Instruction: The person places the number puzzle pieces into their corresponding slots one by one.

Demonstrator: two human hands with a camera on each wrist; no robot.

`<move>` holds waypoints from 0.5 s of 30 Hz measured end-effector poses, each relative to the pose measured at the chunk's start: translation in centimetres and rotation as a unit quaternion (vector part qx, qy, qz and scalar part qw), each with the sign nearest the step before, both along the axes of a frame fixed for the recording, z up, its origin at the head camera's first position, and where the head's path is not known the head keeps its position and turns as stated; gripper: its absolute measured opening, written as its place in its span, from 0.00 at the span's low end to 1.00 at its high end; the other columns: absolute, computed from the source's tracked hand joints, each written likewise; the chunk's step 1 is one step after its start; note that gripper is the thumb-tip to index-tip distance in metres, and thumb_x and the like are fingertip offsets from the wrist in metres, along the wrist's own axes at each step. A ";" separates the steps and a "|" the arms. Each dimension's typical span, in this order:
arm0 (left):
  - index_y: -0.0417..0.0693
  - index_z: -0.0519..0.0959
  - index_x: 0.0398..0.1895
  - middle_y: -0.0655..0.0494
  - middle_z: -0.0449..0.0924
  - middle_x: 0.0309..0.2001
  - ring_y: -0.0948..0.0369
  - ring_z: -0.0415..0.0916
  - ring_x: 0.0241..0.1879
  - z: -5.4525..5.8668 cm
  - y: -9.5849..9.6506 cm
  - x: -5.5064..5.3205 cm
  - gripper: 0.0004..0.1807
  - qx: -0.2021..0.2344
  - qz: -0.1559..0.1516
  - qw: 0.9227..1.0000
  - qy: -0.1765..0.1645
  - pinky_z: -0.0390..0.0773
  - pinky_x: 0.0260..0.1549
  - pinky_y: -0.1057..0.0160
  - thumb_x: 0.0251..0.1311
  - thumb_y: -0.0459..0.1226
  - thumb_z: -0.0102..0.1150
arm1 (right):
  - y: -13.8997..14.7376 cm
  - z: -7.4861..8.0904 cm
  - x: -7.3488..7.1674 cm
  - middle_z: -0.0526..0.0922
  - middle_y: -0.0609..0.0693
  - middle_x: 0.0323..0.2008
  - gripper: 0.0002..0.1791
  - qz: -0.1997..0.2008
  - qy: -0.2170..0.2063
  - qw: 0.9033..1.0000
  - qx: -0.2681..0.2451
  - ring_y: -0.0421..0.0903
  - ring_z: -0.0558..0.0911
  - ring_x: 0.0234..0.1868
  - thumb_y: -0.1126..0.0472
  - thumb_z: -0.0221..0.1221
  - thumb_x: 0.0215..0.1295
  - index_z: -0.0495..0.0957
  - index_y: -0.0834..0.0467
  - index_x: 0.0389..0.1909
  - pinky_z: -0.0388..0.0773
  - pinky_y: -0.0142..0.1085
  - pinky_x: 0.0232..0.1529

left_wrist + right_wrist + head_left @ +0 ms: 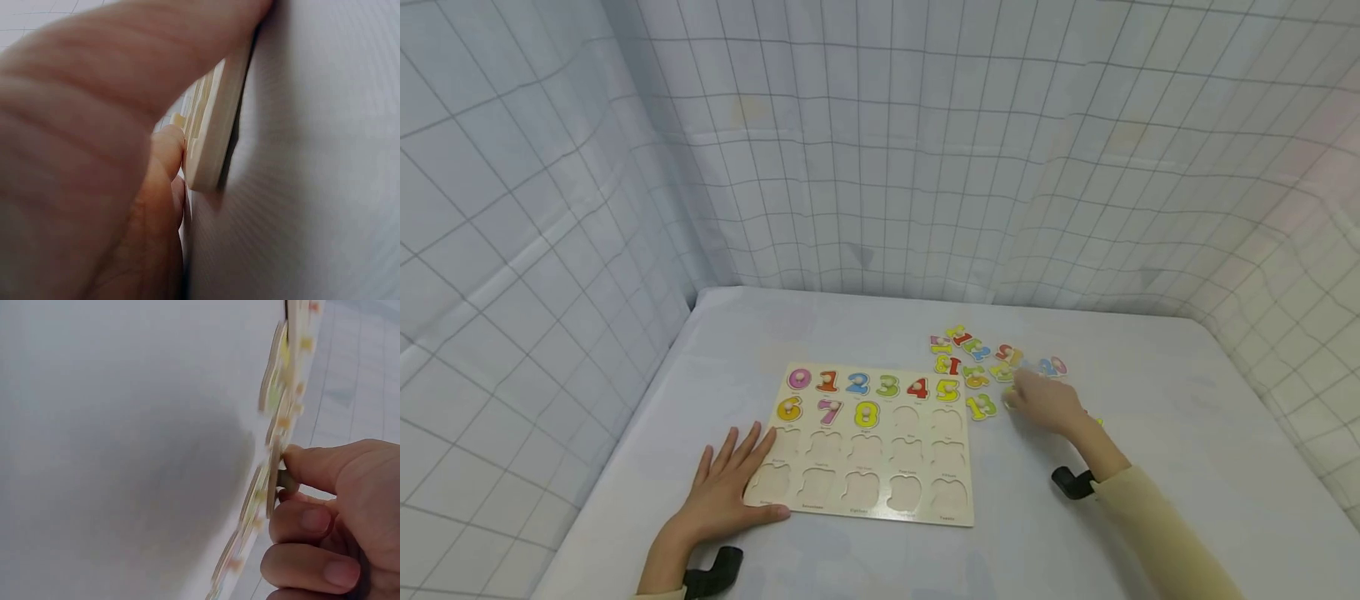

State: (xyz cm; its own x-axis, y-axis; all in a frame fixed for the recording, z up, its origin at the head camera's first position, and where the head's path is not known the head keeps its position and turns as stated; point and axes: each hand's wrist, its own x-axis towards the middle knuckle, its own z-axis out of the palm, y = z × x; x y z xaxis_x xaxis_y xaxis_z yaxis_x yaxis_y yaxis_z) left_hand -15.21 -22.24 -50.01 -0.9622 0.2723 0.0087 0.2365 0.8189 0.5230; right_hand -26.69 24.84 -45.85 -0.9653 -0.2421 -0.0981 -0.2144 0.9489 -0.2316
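1. The right hand (1043, 402), right of centre in the head view, pinches a small knob (287, 481) between thumb and finger, the other fingers curled under.
2. That knob sits on a thin puzzle piece (273, 487), seen edge-on; its number is hidden, and whether it is off the table I cannot tell.
3. Loose number pieces (976, 348) cluster just beyond and to the left of these fingers; a yellow-and-green one (981, 407) lies between them and the board.
4. The puzzle board (886, 454) lies to the lower left of the pinching fingers, apart from them, its long axis running left to right. Pieces 0 to 8 fill its upper slots; bare recesses show below.
5. The left hand (722, 487) is nearer the board, touching its lower-left corner, fingers straight and thumb spread along the near edge.
6. Around them spreads the white table (737, 333), backed by gridded cloth (880, 150).
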 end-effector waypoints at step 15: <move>0.46 0.56 0.73 0.42 0.46 0.73 0.40 0.33 0.71 0.1 0.1 0.0 0.59 -0.001 0.001 1.000 0.002 0.28 0.62 0.37 0.39 0.65 0.66 | -10.7 -0.8 0.6 0.64 0.42 0.15 0.12 0.149 0.020 0.987 -0.057 0.37 0.63 0.15 0.50 0.56 0.68 0.66 0.51 0.32 0.53 0.31 0.16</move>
State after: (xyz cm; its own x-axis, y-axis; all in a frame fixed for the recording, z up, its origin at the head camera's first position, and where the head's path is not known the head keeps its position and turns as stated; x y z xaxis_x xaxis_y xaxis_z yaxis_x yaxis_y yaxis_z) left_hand -15.26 -22.13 -49.91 -0.9626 0.2705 0.0123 0.2370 0.8199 0.5211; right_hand -26.07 14.19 -46.68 -0.8519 -0.5234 -0.0167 -0.4918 0.8106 -0.3178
